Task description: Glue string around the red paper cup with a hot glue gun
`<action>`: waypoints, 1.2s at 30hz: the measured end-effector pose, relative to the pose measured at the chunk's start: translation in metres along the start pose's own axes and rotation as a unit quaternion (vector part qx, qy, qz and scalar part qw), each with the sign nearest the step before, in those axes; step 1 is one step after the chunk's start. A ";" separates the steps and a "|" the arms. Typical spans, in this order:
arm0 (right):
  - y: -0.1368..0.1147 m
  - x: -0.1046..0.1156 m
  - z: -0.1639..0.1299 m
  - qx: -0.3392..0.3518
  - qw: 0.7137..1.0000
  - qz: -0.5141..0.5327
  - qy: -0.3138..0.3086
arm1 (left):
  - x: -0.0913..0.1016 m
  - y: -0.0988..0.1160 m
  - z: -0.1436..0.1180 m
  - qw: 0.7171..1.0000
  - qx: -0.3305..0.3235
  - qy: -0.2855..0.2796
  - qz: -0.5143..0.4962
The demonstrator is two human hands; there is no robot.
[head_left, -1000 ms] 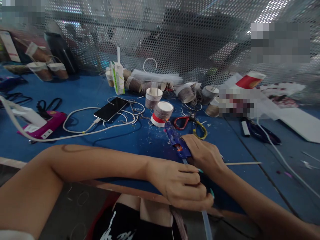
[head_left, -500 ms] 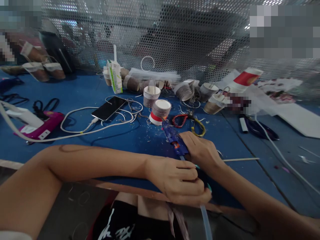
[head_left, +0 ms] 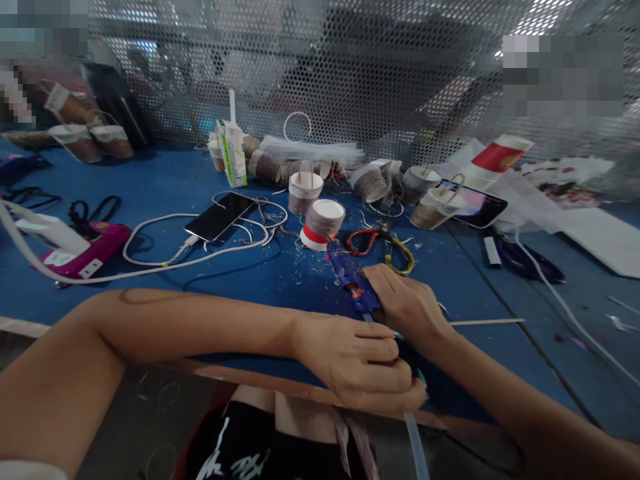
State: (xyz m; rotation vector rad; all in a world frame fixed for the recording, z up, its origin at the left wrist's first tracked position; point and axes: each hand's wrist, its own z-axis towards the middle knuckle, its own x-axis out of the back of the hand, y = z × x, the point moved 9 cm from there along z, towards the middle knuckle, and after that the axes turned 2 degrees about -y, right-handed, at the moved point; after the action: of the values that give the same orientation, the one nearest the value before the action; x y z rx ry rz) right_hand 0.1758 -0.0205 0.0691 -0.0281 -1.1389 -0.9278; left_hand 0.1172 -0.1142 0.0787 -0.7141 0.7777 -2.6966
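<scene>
My right hand [head_left: 407,301] is wrapped round the handle of a blue hot glue gun [head_left: 350,277], whose nozzle points away from me across the blue table. In front of my body, my left hand [head_left: 357,363] is closed on a long translucent glue stick [head_left: 417,443]. The stick hangs out below the fist, and its upper end runs toward the back of the gun. Just beyond the nozzle stands a paper cup wrapped in grey-brown twine [head_left: 325,219], its red-and-white part lowermost. Scissors with red and yellow handles [head_left: 400,259] lie right of the nozzle.
Behind stand more twine-wrapped cups [head_left: 306,190], a drink carton [head_left: 233,153] and a perforated metal screen [head_left: 360,73]. A phone on a cable [head_left: 220,217] and a magenta power strip [head_left: 93,250] lie left. A thin stick [head_left: 487,323] and another phone [head_left: 483,208] are right.
The whole view has shifted slightly, so things appear a little further right. Both hands keep the same grip on the glue gun and glue stick.
</scene>
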 end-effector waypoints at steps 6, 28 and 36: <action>0.004 -0.005 -0.003 -0.012 0.999 0.021 -0.029 | 0.003 -0.002 0.001 1.000 0.005 0.014 -0.004; 0.004 -0.003 -0.005 -0.009 1.000 0.009 -0.013 | 0.003 -0.004 0.001 0.999 0.014 0.030 -0.022; 0.007 -0.004 -0.007 -0.026 0.999 0.014 -0.021 | 0.003 -0.005 0.001 0.999 0.015 0.028 -0.018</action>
State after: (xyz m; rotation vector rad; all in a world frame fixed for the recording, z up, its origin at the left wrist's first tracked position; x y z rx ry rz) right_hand 0.1852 -0.0170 0.0653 -0.1069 -1.1507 -0.9351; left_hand 0.1150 -0.1118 0.0835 -0.6537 0.7429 -2.7654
